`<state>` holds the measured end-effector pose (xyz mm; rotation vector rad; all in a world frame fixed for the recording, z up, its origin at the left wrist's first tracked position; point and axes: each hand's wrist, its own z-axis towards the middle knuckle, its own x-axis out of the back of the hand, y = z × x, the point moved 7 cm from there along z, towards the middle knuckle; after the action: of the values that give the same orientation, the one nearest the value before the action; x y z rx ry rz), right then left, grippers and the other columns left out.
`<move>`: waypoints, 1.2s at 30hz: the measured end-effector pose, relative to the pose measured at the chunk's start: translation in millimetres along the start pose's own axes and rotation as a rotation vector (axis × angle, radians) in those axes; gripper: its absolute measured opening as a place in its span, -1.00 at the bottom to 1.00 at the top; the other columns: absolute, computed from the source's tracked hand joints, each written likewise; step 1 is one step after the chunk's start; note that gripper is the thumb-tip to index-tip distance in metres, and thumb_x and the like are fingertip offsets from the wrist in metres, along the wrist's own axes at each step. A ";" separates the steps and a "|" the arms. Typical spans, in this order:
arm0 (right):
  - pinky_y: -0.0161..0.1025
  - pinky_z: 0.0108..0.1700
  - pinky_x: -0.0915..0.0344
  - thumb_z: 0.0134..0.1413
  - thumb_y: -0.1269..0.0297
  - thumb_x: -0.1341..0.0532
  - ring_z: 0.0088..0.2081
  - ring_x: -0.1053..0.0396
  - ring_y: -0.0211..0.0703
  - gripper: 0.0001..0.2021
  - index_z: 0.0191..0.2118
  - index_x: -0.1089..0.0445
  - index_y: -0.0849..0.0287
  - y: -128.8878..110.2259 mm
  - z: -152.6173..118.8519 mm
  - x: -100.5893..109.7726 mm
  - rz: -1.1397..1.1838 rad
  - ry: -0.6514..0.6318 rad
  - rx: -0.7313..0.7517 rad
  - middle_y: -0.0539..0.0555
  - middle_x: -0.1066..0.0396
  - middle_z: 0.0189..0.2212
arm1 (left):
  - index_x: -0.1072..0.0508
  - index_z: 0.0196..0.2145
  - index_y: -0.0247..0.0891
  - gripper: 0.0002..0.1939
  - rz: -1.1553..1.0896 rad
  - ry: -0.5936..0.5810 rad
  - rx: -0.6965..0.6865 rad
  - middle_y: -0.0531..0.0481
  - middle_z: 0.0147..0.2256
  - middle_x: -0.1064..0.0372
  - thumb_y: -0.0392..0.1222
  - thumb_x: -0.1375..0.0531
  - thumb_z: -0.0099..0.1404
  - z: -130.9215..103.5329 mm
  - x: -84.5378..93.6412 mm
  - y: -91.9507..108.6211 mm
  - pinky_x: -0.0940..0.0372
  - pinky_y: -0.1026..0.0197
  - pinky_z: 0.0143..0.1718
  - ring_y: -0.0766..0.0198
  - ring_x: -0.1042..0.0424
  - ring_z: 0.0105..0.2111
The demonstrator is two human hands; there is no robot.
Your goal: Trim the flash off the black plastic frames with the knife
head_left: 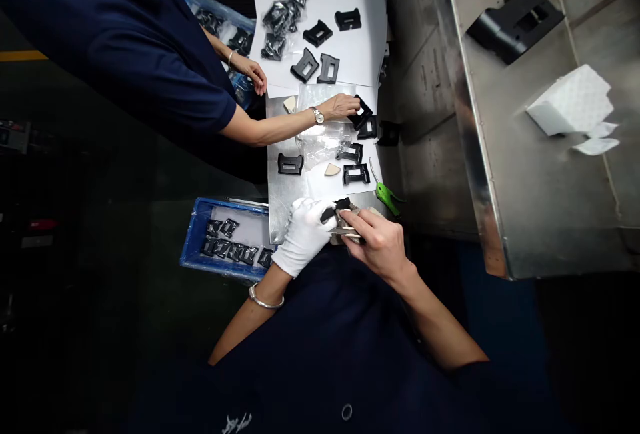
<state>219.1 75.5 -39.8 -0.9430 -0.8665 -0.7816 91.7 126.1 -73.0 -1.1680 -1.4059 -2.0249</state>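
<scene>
My left hand, in a white glove, is closed around a black plastic part close to my body, at the table's near edge. My bare right hand grips a thin, shiny metal blade-like tool against that part; its handle is hidden by my fingers. Some beige-grey material shows around my right fingers, but I cannot make out what it is. Just beyond my hands, a black plastic frame lies on white paper beside a beige wedge-shaped piece. A green-handled tool rests at the right.
Across the table, a co-worker's hand holds a black frame. Bagged parts lie at the far end. A blue crate with wrapped parts stands at left. A metal cabinet borders the right side.
</scene>
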 end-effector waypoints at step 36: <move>-0.31 -0.29 -0.35 0.29 0.28 -0.24 -0.34 -0.50 -0.19 -0.77 -0.01 -0.54 0.19 6.7 6.5 2.3 0.133 0.030 -0.093 0.08 -0.55 -0.34 | -0.56 -0.22 -0.23 -0.85 0.065 0.020 -0.087 -0.08 -0.34 -0.53 -0.25 -0.17 0.40 -0.9 6.5 12.7 -0.31 0.02 0.00 0.07 -0.49 -0.24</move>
<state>224.1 83.6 -38.0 -1.0569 -0.7383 -0.7244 96.8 120.9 -60.7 -1.2106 -1.2651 -2.0647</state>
